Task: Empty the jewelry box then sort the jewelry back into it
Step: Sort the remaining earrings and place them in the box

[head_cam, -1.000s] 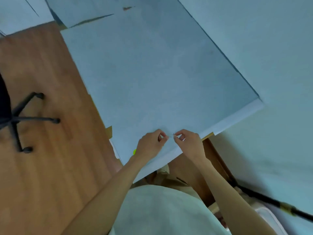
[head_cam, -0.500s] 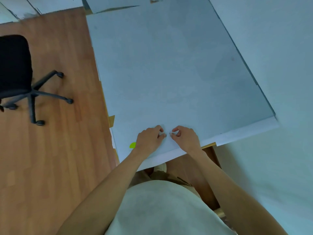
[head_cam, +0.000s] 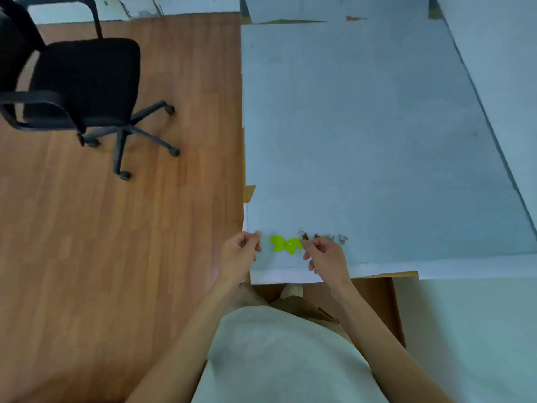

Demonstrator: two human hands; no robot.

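**Both hands at near edge of surface, small jewelry laid out in a row**

Pale blue-grey surface [head_cam: 363, 141] fills right half of the head view; wood floor [head_cam: 116, 257] on the left; black office chair [head_cam: 81, 82] on the floor, well apart from the surface's left edge; jewelry box not in the view.

Row of pieces near the near edge of the surface, close to the near-left corner: two bright green discs [head_cam: 286, 244], each with a notch cut out, side by side and just about touching; to their right a string of small dark and silvery jewelry pieces [head_cam: 328, 237], too small and blurred to say which kind; all lie flat on the surface, apart from the edge itself.

Left hand [head_cam: 239, 254] sits at the near-left corner, just left of the green discs; thumb and fingertips curled together as in a pinch; cannot tell whether anything is between them, too small to see.

Right hand [head_cam: 327, 255] just right of the green discs, over the near edge; thumb and forefinger pinched at the left end of the small dark pieces, seemingly on one small brownish piece [head_cam: 305, 237]; other fingers curled loosely below; grasp itself blurred, so what it holds is not sure.

Hands apart from each other, discs between them; person's light shirt [head_cam: 290, 359] fills the bottom centre; both forearms bare.
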